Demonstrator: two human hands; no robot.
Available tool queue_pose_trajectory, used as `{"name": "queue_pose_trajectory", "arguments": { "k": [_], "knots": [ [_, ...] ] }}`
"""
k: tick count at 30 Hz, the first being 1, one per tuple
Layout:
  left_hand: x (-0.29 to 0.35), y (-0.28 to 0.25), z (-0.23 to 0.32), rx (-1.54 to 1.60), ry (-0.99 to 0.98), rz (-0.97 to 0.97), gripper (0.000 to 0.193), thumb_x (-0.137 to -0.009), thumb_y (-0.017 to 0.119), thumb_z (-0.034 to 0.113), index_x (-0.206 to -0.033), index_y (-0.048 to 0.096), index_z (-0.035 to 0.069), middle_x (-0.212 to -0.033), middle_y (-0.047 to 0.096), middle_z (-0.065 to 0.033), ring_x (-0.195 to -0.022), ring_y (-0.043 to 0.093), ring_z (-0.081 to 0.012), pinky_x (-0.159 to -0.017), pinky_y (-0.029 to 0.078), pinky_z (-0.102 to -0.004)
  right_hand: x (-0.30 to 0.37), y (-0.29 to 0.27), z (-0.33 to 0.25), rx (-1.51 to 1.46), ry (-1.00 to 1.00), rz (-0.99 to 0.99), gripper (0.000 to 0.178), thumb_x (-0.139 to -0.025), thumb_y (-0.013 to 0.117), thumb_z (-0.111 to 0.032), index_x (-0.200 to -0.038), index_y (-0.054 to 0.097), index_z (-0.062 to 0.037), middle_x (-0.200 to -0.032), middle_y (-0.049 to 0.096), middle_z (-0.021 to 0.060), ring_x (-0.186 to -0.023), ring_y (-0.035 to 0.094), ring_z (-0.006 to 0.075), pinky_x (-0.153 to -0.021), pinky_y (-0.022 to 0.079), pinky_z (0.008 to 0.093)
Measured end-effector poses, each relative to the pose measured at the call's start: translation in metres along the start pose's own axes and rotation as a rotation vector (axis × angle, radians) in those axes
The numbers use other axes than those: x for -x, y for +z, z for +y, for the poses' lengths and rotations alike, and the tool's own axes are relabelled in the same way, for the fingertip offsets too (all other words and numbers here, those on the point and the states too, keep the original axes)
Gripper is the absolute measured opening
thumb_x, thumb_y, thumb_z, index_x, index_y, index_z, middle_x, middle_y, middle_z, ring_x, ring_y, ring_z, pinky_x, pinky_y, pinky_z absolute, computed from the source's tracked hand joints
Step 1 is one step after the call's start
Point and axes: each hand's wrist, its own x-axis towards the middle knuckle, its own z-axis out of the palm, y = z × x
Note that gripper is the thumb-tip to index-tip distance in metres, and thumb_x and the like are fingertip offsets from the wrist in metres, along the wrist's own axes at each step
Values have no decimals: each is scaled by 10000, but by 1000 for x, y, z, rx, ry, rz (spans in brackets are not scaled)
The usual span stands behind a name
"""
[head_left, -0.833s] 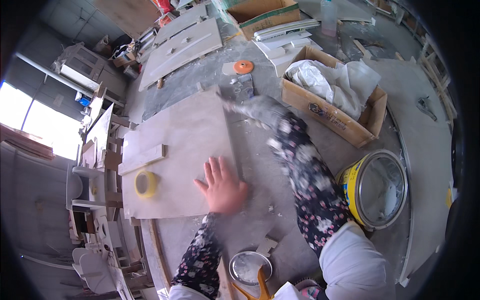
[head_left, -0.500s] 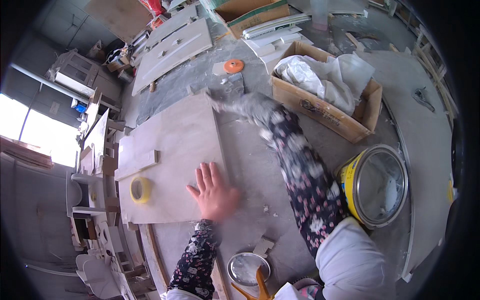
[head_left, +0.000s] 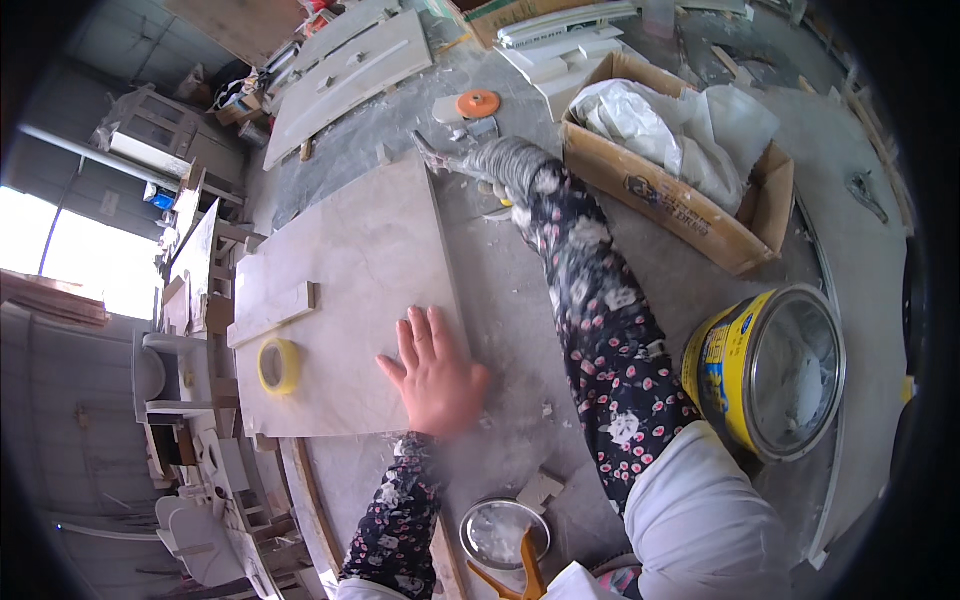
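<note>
Dusty grey bench (head_left: 515, 320) supports the pale panel (head_left: 340, 240). Left hand (head_left: 438, 380): fingers (head_left: 422, 335) spread, unclenched, flat over the panel's near right edge. Right hand (head_left: 478, 162): at its far right corner; grip cannot be determined.

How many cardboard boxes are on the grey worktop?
2. One box is at the upper right, with crumpled white sheeting in it; the other box is at the top edge, cut off by the frame. More may be out of view.

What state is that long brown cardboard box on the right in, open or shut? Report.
Open: the long brown cardboard box has no flaps closed over it, and crumpled white plastic sheeting bulges above its rim.
</note>
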Motion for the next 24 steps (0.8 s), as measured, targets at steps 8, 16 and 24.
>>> {"name": "queue_pose_trajectory", "arguments": {
  "k": [8, 16, 24],
  "knots": [
    [-3, 0, 1, 13, 1, 17, 886, -779, 584, 318, -1531, 214, 29, -1594, 206, -204, -1483, 160, -376, -1125, 89, -683, 7, -6, -29, 45, -42, 34, 584, -887, 525, -651, -1102, 602, -114, -716, 602, 64, -504, 482, 136, -547, 480, 312],
    [-1, 2, -1, -3, 9, 31, 882, -789, 588, 306, -1535, 208, 30, -1593, 206, -206, -1483, 162, -372, -1124, 99, -680, -26, 5, -13, 257, -81, 65, 520, -980, 524, -374, -1407, 417, -97, -828, 678, 125, -700, 644, 239, -660, 537, 351],
    [0, -1, 1, 79, 2, 42, 835, -786, 538, 305, -1511, 248, 9, -1591, 214, -204, -1494, 140, -365, -1134, 54, -679, -30, 14, -4, -244, -325, 785, 482, -905, 604, -384, -1281, 537, -89, -956, 666, 242, -944, 650, 406, -853, 503, 468]
  ]
}}
